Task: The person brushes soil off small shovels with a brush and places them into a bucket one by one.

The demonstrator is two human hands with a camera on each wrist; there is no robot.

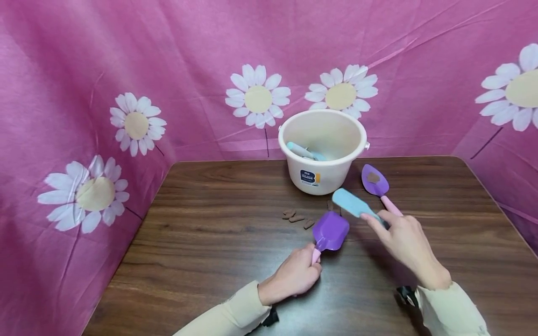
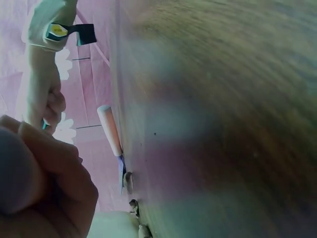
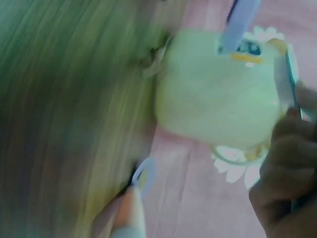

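My left hand [image 1: 296, 273] grips the pink handle of a purple hand shovel [image 1: 331, 231], its wide blade pointing away from me over the table. To its right, my right hand [image 1: 405, 242] holds a light blue tool [image 1: 352, 202] with a long, flat, round-ended head, raised near the bucket's front. Several small brown pieces [image 1: 296, 218] lie scattered just beyond the shovel. Beside the right hand, a purple trowel [image 1: 374, 180] with a pink handle rests on the table, a brown piece on its blade.
A white bucket [image 1: 319, 179] stands at the back of the wooden table [image 1: 201, 242], with light blue tools [image 1: 300, 150] inside. Behind the table hangs a pink cloth [image 1: 189, 70] printed with daisies.
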